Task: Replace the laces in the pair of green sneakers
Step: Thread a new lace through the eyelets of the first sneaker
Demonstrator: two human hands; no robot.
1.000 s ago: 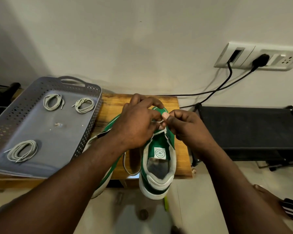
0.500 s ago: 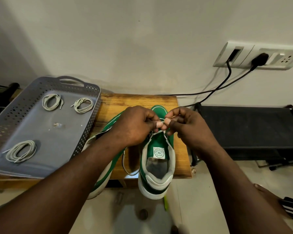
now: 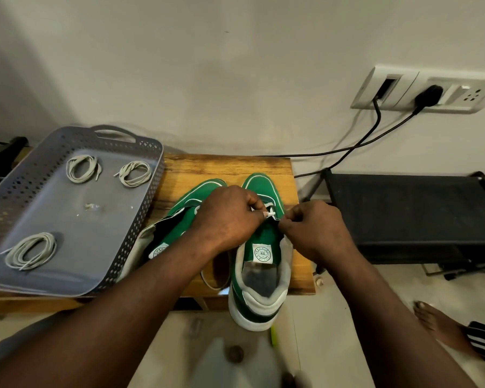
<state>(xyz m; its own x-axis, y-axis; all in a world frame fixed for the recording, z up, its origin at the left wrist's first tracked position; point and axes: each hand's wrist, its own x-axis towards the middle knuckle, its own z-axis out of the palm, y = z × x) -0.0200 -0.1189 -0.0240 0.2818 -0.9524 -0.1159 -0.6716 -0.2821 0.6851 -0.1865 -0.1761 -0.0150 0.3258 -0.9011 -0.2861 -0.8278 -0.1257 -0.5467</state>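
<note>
Two green sneakers with white soles stand on a small wooden table (image 3: pixel 230 166), heels toward me. Over the eyelets of the right sneaker (image 3: pixel 259 264) my left hand (image 3: pixel 230 217) pinches the white lace (image 3: pixel 270 212). My right hand (image 3: pixel 314 228) is curled at that shoe's right eyelet edge and pinches the lace there. The left sneaker (image 3: pixel 199 191) lies partly under my left forearm, its tongue folded open. A loose lace loop (image 3: pixel 207 281) hangs between the two shoes.
A grey perforated tray (image 3: pixel 140 208) at the left holds three coiled pale laces (image 3: pixel 30 250). A black rack (image 3: pixel 409 208) stands to the right. Two black cables (image 3: pixel 356 144) run from the wall socket (image 3: pixel 423 92). A bare foot (image 3: pixel 437 323) is at lower right.
Both hands have shifted slightly toward me along the right sneaker's eyelets and moved a little apart, with the lace end now showing between them.
</note>
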